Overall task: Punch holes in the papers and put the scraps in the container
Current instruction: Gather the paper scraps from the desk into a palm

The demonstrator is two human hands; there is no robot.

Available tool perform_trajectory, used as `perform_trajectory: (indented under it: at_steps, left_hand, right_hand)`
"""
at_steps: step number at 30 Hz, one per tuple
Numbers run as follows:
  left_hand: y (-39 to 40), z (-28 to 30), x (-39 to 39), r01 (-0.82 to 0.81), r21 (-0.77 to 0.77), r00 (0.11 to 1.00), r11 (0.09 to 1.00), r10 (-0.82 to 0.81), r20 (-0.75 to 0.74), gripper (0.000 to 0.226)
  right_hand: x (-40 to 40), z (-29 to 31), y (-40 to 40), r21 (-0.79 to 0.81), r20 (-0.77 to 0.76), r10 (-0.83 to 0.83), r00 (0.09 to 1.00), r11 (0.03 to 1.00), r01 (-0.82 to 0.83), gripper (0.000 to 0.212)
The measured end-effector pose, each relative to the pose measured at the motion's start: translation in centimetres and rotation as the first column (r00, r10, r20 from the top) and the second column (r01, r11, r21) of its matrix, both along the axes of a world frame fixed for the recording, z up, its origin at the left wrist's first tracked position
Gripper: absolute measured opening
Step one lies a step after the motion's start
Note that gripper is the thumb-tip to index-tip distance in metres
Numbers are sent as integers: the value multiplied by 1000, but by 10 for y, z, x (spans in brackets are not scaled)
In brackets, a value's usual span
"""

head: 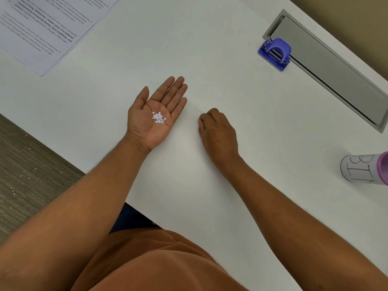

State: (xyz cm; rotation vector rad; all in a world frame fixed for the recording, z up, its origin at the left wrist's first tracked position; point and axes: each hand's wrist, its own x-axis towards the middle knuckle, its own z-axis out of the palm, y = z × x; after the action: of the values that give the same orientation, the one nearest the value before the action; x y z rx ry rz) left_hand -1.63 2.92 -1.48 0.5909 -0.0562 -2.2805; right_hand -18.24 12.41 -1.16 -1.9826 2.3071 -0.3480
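Note:
My left hand (156, 111) lies palm up on the white table, fingers stretched out, with a small heap of white paper scraps (158, 118) resting in the palm. Just to its right, my right hand (217, 131) rests knuckles up on the table with its fingers curled under; I cannot see anything in it. The blue hole punch (275, 53) stands at the back right. The printed papers (48, 26) lie at the far left corner. The container (365, 169), a white cup marked "BIN" with a purple rim, is at the right edge, partly cut off.
A grey cable hatch (327, 66) is set into the white table (210, 49) behind the punch. The table's near edge runs diagonally at the lower left, with wood-look floor (27, 175) below it.

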Motion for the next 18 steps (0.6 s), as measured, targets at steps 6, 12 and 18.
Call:
perform_trajectory:
  at_steps: [6, 12, 18]
  left_hand:
    - [4, 1, -3, 7, -13, 1000, 1000, -7, 6, 60]
    - [15, -4, -11, 68, -30, 997, 997, -67, 25, 61]
    - [29, -5, -18, 113, -22, 994, 993, -113, -5, 63]
  right_hand:
    - [3, -2, -3, 98, 17, -41, 999, 994, 39, 12]
    - [48, 26, 6, -40, 407, -4, 913, 999, 22, 21]
    - [84, 47, 10, -50, 560, -17, 829, 997, 54, 60]
